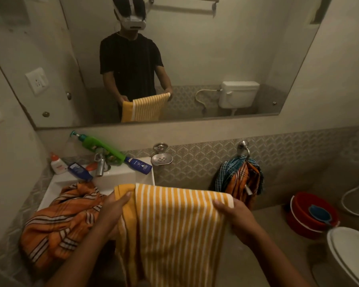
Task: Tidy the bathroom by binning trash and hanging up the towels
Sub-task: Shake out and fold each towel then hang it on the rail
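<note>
Lower end of yellow striped towel [174, 230] cut off by bottom edge. Fingers of both hands hidden behind towel's top fold, thumbs alone showing. Sink basin [120, 179] mostly covered by orange checked cloth [60, 222]. Toilet lid [350, 253] cropped at right edge. Labels on blue bottle [140, 165] too small to read. Towel rail [195, 0] clipped by top edge.

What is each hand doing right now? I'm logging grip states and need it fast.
Left hand: grips the top edge of the yellow striped towel.
Right hand: grips the same towel's other top corner.
</note>
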Tool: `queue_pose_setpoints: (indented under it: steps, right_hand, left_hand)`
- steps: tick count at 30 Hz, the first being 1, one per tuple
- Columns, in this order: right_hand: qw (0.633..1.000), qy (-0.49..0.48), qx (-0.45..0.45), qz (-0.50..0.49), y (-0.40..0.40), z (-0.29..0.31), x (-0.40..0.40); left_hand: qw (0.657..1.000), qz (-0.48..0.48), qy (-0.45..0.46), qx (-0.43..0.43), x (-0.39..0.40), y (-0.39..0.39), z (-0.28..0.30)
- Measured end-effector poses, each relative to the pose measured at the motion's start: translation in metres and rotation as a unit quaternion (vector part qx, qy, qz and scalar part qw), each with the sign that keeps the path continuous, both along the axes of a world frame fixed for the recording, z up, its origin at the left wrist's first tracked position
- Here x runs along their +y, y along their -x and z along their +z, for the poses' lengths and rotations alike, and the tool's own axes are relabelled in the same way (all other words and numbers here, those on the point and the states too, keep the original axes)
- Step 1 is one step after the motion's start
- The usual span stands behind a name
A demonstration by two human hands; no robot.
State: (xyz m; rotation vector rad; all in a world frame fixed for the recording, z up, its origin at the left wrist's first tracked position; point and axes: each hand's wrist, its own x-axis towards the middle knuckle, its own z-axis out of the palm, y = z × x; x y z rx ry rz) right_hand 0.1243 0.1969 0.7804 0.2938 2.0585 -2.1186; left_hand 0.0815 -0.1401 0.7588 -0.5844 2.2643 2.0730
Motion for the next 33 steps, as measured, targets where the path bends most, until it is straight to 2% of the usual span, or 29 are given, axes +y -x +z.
queue_pose_setpoints:
  steps: [2, 4, 6, 14, 17, 20, 24, 27, 29, 33]
  right_hand:
    - [0.996, 0.051, 0.008, -0.072, 0.005, 0.0, 0.003]
    - [0.995, 0.055, -0.003, -0.088, 0.01, -0.001, 0.002]
    - [0.996, 0.036, -0.012, -0.081, 0.015, -0.003, 0.0]
    - [0.994, 0.02, -0.023, -0.101, 0.019, -0.011, 0.005]
    - [0.989, 0.038, -0.039, -0.134, 0.022, -0.007, 0.003]
    - [0.986, 0.057, -0.055, -0.149, 0.026, -0.003, 0.005]
    - [0.988, 0.046, -0.044, -0.138, 0.026, 0.004, 0.009]
    - [0.988, 0.04, -0.029, -0.144, 0.022, 0.008, 0.014]
    - [0.989, 0.016, -0.017, -0.143, 0.02, 0.006, 0.018]
    - [0.988, 0.005, -0.028, -0.149, 0.016, -0.005, 0.023]
  left_hand:
    - [0.999, -0.027, 0.021, 0.02, -0.002, 0.001, 0.0]
    - [0.985, -0.065, 0.155, 0.032, -0.003, 0.005, -0.002]
    - [0.978, -0.063, 0.196, 0.038, -0.003, 0.01, -0.002]
    - [0.99, 0.064, 0.113, 0.052, -0.01, 0.009, -0.006]
    - [0.998, 0.058, 0.018, 0.027, 0.0, 0.007, -0.002]
    - [0.997, 0.002, 0.072, 0.034, 0.014, 0.001, -0.007]
    - [0.991, 0.052, 0.089, 0.084, 0.021, -0.002, -0.025]
    - [0.976, 0.006, 0.174, 0.128, 0.023, -0.002, -0.029]
    - [0.97, -0.008, 0.199, 0.141, 0.025, 0.001, -0.029]
    - [0.981, -0.008, 0.153, 0.116, 0.027, 0.01, -0.026]
